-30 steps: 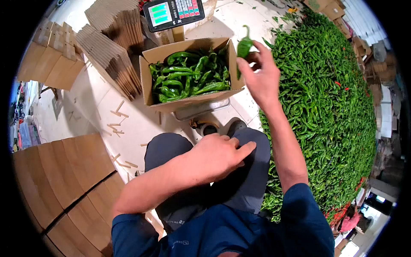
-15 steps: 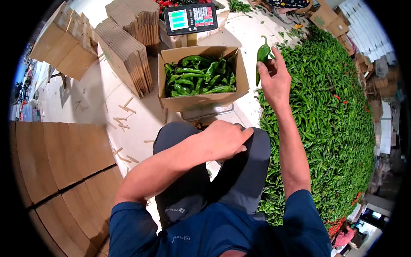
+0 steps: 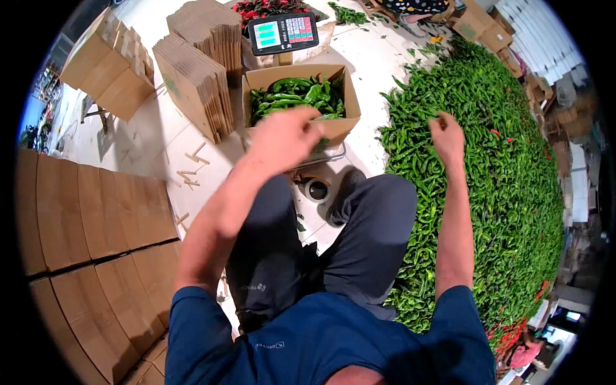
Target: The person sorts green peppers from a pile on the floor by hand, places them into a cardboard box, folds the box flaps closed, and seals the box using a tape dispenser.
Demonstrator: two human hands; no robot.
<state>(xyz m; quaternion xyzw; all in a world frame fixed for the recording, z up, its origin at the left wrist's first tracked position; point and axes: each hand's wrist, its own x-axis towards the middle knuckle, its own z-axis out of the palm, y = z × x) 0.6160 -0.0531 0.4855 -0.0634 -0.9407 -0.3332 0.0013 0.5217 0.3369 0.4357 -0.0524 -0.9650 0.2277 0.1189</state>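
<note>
My left hand [image 3: 285,138], smeared by motion, is over the near side of an open cardboard box [image 3: 340,132]. Its fingers point toward the box, but what they hold, if anything, does not show. Long green peppers [image 3: 292,90] lie inside the box, some hidden behind the hand. The box stands on a scale platform, whose metal rim [image 3: 333,156] shows at its near side. My right hand [image 3: 449,136] is above a large heap of green peppers [image 3: 494,205]. Its fingers are bent and slightly apart, with no pepper visible in them.
A scale display [image 3: 283,33] stands behind the box, with red peppers [image 3: 266,9] beyond it. Flattened cartons [image 3: 196,83] are stacked to the left. Closed boxes [image 3: 96,212] form a wall at the near left. A roll of tape [image 3: 317,189] lies between my feet.
My left hand has moved from my knee up to the box. My right hand has moved right and down over the heap, and the green pepper it held is no longer in it.
</note>
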